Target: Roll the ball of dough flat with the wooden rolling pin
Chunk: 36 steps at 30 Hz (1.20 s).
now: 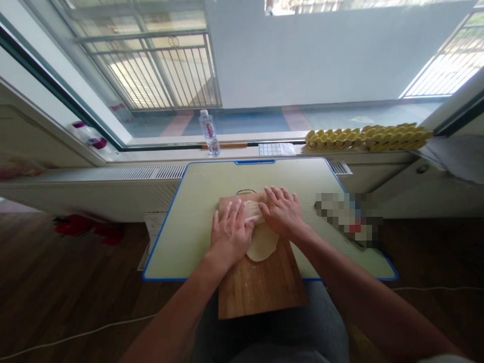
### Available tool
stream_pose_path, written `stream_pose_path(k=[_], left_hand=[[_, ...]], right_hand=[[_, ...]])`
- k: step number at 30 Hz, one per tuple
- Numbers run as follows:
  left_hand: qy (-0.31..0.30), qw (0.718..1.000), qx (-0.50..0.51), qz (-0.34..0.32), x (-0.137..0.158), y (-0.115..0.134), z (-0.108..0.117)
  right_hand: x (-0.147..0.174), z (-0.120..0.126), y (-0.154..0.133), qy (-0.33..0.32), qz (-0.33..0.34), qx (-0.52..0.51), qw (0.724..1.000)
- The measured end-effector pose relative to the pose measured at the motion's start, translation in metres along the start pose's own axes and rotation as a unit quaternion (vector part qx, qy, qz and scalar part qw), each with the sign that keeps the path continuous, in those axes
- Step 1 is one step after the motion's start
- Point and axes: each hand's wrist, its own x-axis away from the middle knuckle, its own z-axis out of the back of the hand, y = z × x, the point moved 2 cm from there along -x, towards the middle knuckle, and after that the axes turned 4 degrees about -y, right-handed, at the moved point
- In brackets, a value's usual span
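Observation:
A flat, pale sheet of dough point(262, 245) lies on a wooden cutting board point(260, 290). Its far part, between my hands, looks raised and whitish, and I cannot tell whether it is folded or wrapped round something. My left hand point(230, 229) rests on the dough's left side, palm down, with its fingers stretched out. On the far right side, my right hand point(283, 209) also lies flat, fingers spread and thumb pointing toward the left hand. Both palms hide parts of the dough. The board's near end sticks out past the table edge over my lap.
Under the board stands a pale green folding table point(177, 252) with a blue rim. A blurred-out item point(350, 219) lies at its right. Along the windowsill are a clear bottle point(209, 133), a small printed sheet point(276, 149) and yellow egg trays point(366, 137). Another bottle point(93, 137) is at left.

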Motion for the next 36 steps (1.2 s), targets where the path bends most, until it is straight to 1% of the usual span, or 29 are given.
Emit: stream_pose_path(k=[2,3,5,6,8,10,13,17,20,24,27,36], left_hand=[[0.0,1.0,0.005,-0.012,0.014,0.004,-0.002],[-0.003,1.0,0.01,-0.02,0.019,0.006,-0.002],[-0.013,0.999,0.025,-0.034,0.021,0.006,0.001],[-0.015,0.999,0.032,-0.038,0.018,0.004,0.003],[0.002,0.999,0.037,-0.026,0.005,0.0,0.009],[0.031,0.999,0.028,0.015,-0.015,-0.006,0.014],[0.036,0.996,0.015,0.076,-0.041,-0.013,0.015],[0.038,0.995,0.005,0.087,-0.056,-0.017,0.013],[0.019,0.996,-0.002,0.083,-0.058,-0.018,0.011],[-0.009,0.998,-0.002,0.062,-0.057,-0.019,0.006],[-0.003,0.999,0.001,0.051,-0.05,-0.016,0.003],[-0.003,0.999,0.002,0.04,-0.01,0.008,0.002]], right_hand=[[0.01,0.003,0.002,-0.007,0.002,-0.001,1.0],[0.012,0.006,0.003,-0.021,0.001,-0.009,1.0],[0.008,0.011,0.004,-0.052,-0.007,-0.034,0.998],[0.003,0.014,0.003,-0.056,-0.012,-0.045,0.997],[-0.011,0.018,0.002,-0.036,-0.015,-0.051,0.998],[-0.024,0.019,0.0,-0.021,-0.01,-0.048,0.999],[-0.038,0.013,-0.002,-0.032,-0.008,-0.051,0.998],[-0.047,0.006,0.0,-0.038,-0.013,-0.05,0.998],[-0.05,0.005,0.0,-0.042,-0.013,-0.049,0.998],[-0.047,0.005,0.0,-0.043,-0.006,-0.043,0.998],[-0.037,0.004,0.002,-0.036,-0.004,-0.035,0.999],[0.003,0.002,0.008,-0.013,-0.017,0.002,1.0]])
